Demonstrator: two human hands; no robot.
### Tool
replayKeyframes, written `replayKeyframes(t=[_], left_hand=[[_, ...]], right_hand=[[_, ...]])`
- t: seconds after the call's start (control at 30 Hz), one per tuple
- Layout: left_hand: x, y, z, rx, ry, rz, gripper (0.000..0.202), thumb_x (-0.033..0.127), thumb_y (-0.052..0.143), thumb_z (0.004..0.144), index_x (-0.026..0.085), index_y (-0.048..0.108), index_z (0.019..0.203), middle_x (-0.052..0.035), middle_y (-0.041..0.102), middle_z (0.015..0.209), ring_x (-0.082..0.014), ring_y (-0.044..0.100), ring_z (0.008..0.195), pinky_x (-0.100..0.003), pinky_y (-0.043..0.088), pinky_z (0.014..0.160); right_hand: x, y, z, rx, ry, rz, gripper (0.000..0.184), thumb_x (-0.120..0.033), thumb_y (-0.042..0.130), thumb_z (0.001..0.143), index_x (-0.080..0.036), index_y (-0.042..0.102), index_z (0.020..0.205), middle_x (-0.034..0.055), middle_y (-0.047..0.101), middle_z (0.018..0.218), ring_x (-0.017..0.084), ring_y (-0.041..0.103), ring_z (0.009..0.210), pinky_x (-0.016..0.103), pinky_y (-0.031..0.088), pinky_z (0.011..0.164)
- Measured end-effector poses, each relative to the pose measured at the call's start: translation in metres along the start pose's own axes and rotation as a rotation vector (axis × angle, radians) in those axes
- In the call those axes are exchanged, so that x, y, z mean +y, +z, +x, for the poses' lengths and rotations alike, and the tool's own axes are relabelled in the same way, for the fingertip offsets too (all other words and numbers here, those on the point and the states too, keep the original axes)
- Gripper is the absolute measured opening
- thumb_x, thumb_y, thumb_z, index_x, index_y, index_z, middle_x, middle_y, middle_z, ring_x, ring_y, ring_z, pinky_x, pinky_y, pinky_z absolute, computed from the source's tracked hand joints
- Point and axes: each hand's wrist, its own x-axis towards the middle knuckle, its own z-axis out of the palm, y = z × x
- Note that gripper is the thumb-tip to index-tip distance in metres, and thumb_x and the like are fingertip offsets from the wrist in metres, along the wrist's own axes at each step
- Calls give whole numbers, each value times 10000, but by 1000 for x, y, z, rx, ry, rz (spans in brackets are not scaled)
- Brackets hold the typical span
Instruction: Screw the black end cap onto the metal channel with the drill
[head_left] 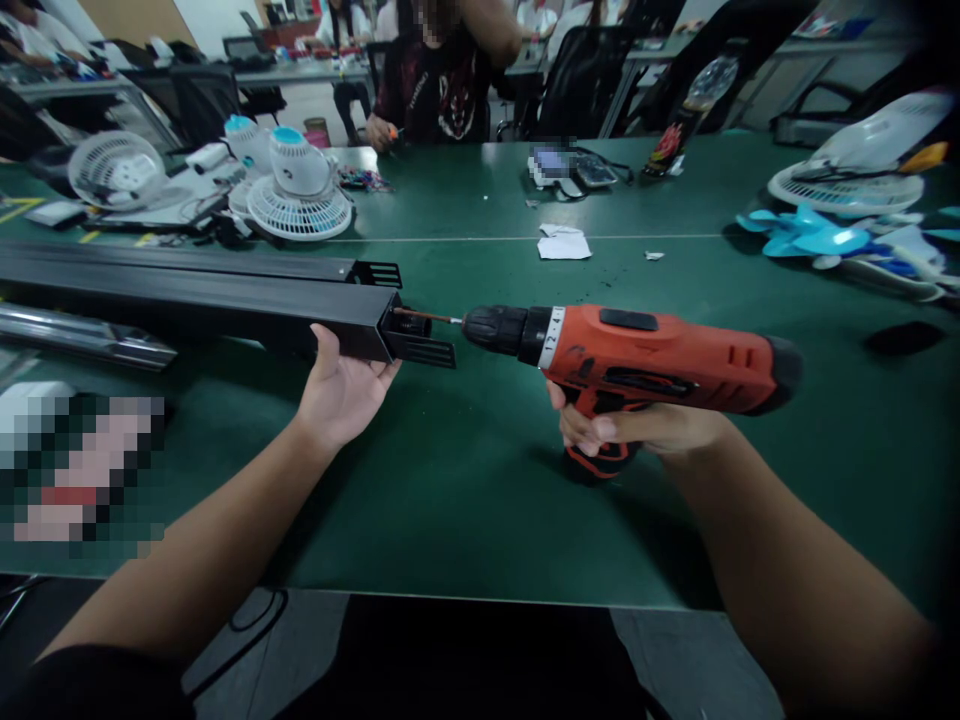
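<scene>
My right hand (637, 428) is wrapped round the grip of a red and black cordless drill (645, 358), held level and pointing left. The drill's thin bit (431, 316) reaches into the open end of a long black metal rail (225, 310) that lies across the green table (465, 480). My left hand (341, 390) cups the rail from below near that end, thumb up against its side. A black slotted end piece (424, 350) sticks out of the rail just under the bit.
A chrome tube (82, 335) lies in front of the rail at left. White fan parts (296, 190) sit at the back left, blue fan blades (817, 235) and a fan grille (847, 185) at the right. Paper scraps (562, 243) lie mid-table. A person (442, 80) works across the table.
</scene>
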Motion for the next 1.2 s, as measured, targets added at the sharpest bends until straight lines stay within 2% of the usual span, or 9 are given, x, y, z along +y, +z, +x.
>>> replayKeyframes(t=[0.2,0.37,0.6,0.87,1.07,1.2], left_hand=[[1,4,-2,45,-2,57,705,838,640,1122,344,749,1612,-47,788,1668,-311,519,1777,-431,498,1371],[1,5,-1,52,7,13,673,804,689,1114,326,768,1581,-54,795,1654,-319,528,1766,-441,483,1371],[4,4,-2,40,-34,-21,657,748,708,1134,357,711,1662,-23,842,1561,-266,585,1711,-426,459,1399],[1,-5,0,-13,-33,-49,693,776,622,1162,350,671,1706,-38,745,1723,-311,486,1798,-439,476,1402],[-1,-13,3,-65,-28,-64,736,800,618,1151,393,610,1763,-29,770,1691,-317,491,1798,-482,442,1444],[0,-11,2,-72,-25,-49,711,786,588,1172,386,618,1760,-24,752,1719,-307,481,1804,-489,423,1460]], right_hand=[[1,0,0,-29,-9,28,364,-470,1001,964,-240,836,1193,-42,721,688,155,678,611,283,621,616],[0,2,0,-20,0,26,367,-479,1010,955,-240,842,1176,-50,709,672,150,672,601,282,624,619],[0,1,2,-36,-3,18,382,-483,1010,958,-233,829,1183,-45,734,680,147,691,605,270,615,620],[-1,-1,1,-31,-5,-2,384,-480,1002,960,-231,823,1192,-49,715,680,154,692,608,279,620,623],[-1,-2,-1,-25,5,-7,389,-484,1017,947,-229,841,1182,-36,729,686,165,706,611,295,637,618],[0,-3,-2,24,-3,-19,396,-467,1040,922,-220,861,1175,-28,735,700,170,723,590,300,644,596]])
